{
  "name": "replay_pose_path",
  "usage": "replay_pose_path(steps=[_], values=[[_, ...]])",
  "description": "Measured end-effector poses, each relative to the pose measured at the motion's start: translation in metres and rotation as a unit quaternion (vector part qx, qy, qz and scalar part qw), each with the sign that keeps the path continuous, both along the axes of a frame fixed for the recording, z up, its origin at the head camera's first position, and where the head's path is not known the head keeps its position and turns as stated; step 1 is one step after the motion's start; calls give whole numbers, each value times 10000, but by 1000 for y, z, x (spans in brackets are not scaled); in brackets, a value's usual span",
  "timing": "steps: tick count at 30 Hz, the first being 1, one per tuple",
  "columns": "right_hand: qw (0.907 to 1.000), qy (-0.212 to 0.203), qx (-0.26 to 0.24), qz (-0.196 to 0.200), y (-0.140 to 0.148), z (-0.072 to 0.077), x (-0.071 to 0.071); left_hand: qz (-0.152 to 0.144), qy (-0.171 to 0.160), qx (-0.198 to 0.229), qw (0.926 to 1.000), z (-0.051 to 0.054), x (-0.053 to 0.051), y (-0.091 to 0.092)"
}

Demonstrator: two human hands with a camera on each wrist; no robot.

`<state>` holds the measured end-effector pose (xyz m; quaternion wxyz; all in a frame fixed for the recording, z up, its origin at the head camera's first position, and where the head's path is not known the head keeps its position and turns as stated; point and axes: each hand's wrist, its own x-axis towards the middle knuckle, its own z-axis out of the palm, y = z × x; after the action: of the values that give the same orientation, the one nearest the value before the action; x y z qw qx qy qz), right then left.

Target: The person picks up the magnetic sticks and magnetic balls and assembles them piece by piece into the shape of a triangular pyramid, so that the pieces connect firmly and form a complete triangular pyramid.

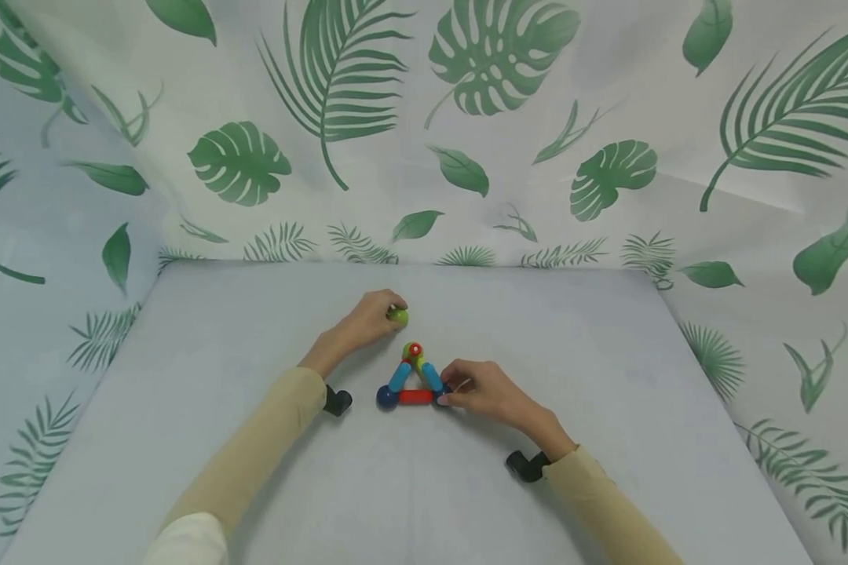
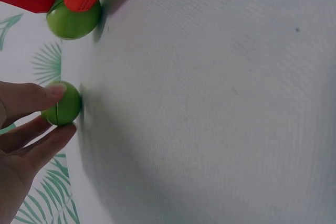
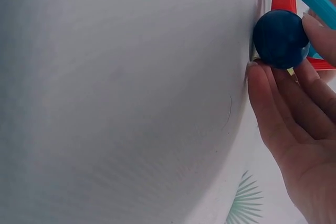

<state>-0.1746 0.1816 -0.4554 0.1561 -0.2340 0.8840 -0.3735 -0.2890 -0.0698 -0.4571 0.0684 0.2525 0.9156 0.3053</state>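
My left hand (image 1: 376, 315) pinches a small green ball (image 2: 67, 109) between thumb and fingers, low over the table beyond the built frame. Nearer to me stands that frame of toy rods and balls. Its front edge is a red rod (image 1: 415, 397) between a dark blue ball (image 1: 387, 398) on the left and another dark blue ball (image 3: 281, 39) on the right. Light blue rods (image 1: 400, 377) slope up toward the top, where a red rod end shows over a green ball (image 2: 74, 22). My right hand (image 1: 491, 390) holds the right dark blue ball with thumb and fingers.
Everything is on a pale grey table (image 1: 219, 329). White cloth with green leaf prints (image 1: 389, 196) hangs along its back and sides. Each wrist carries a black camera mount (image 1: 526, 467).
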Motion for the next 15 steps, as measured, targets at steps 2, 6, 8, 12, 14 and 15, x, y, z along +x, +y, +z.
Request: replay_pose_path(steps=[2,6,8,12,14,15], values=[[10000,46,37,14,-1,2,0,25,-13,57,10000,1,2,-3],[9999,11,119,-10,-3,5,-1,-46,41,94,9999,6,10,-11],[9999,-40,151,-17,-3,5,-1,-49,55,136,9999,10,16,-14],[9999,-49,162,8,-3,4,0,95,-15,364,9993,20,32,-18],[9999,-21,158,7,-3,3,0,130,-82,564,9983,25,41,-19],[9999,-13,155,1,-3,3,1,127,-128,678,9975,28,45,-19]])
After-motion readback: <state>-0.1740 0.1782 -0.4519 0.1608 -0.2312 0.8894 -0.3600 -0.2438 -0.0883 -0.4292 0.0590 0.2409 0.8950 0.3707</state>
